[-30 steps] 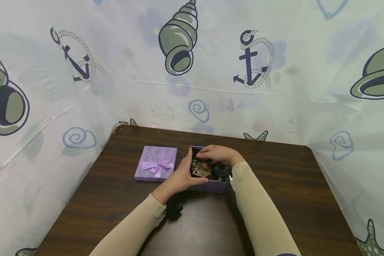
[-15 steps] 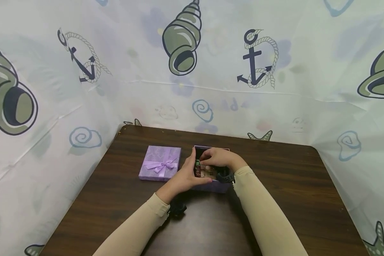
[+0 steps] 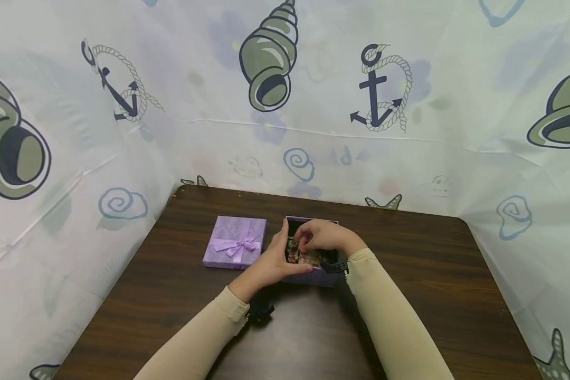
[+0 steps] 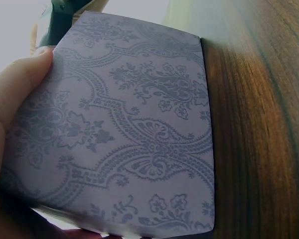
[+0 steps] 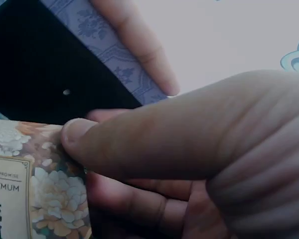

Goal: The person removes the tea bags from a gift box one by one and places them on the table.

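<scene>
1. Between the thumb and fingers of the right grip [image 3: 325, 235] is the edge of a flower-printed packet [image 5: 55, 191]; this grip is pinching it, thumb on the printed face and fingertips behind.
2. Around the right grip's fingertips stand the walls of a purple box [image 3: 310, 278], uncovered, its dark inside [image 5: 45, 64] showing beside the thumb. The packet is within the box, running away from the thumb tip, with pale blossoms and a framed label bearing printed characters.
3. Just left of the right grip's fingertips, a patch of green and red shows inside the box, too small to tell whether it belongs to the same packet.
4. Left of the right grip, the left grip [image 3: 269, 264] clasps the box at its near left corner, thumb across the near side and fingers along the left wall.
5. Near the left grip, on its left, a purple lid [image 3: 235, 244] with a ribbon bow [image 3: 237, 246] lies flat on the brown desk [image 3: 408, 274].
6. Behind each grip, a black device [image 3: 334, 265] sits at the wrist, next to a cream sleeve [image 3: 394, 316].
7. Beyond both grips hangs a pale cloth [image 3: 323, 79] printed with shells and anchors.
</scene>
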`<state>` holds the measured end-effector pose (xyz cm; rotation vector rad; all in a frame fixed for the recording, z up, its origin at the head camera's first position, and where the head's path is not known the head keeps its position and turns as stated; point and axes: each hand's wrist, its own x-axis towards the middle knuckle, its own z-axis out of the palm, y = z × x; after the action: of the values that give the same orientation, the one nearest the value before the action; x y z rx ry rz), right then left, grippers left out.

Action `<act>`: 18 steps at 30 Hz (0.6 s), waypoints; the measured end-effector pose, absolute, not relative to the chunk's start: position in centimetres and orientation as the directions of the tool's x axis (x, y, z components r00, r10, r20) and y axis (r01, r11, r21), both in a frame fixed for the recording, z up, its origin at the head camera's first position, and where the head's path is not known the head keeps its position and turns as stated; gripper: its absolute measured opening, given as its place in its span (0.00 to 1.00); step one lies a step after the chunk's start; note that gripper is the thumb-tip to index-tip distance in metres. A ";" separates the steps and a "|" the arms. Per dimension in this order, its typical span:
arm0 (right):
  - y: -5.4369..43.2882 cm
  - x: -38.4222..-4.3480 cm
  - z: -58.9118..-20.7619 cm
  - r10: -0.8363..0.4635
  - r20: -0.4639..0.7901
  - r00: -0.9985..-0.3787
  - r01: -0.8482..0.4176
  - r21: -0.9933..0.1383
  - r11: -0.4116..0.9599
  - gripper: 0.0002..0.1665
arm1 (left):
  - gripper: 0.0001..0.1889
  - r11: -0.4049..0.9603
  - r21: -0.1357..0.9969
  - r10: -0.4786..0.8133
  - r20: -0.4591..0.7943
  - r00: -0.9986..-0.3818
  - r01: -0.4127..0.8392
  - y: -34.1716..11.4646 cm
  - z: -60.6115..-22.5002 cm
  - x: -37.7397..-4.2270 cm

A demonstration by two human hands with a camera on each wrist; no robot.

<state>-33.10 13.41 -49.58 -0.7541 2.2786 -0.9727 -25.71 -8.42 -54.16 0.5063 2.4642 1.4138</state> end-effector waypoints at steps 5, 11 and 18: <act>13.6 -33.3 -49.6 -0.709 -0.263 -0.655 -0.308 -0.763 0.568 0.09 | 0.78 0.464 0.869 0.418 -0.042 -0.907 0.174 -8.5 -54.3 -25.8; 13.5 -33.3 -49.7 -0.729 -0.263 -0.631 -0.369 -0.725 0.581 0.06 | 0.76 0.467 0.868 0.418 -0.048 -0.907 0.170 -8.4 -54.1 -25.7; 14.9 -33.4 -50.2 -0.733 -0.043 -0.679 -0.339 -0.867 0.365 0.03 | 0.77 0.478 0.859 0.407 -0.032 -0.913 0.184 -8.4 -54.2 -25.7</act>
<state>-33.35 14.94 -50.18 -0.9311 2.2065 -1.2514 -25.71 -8.37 -54.18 0.5076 2.4946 1.4066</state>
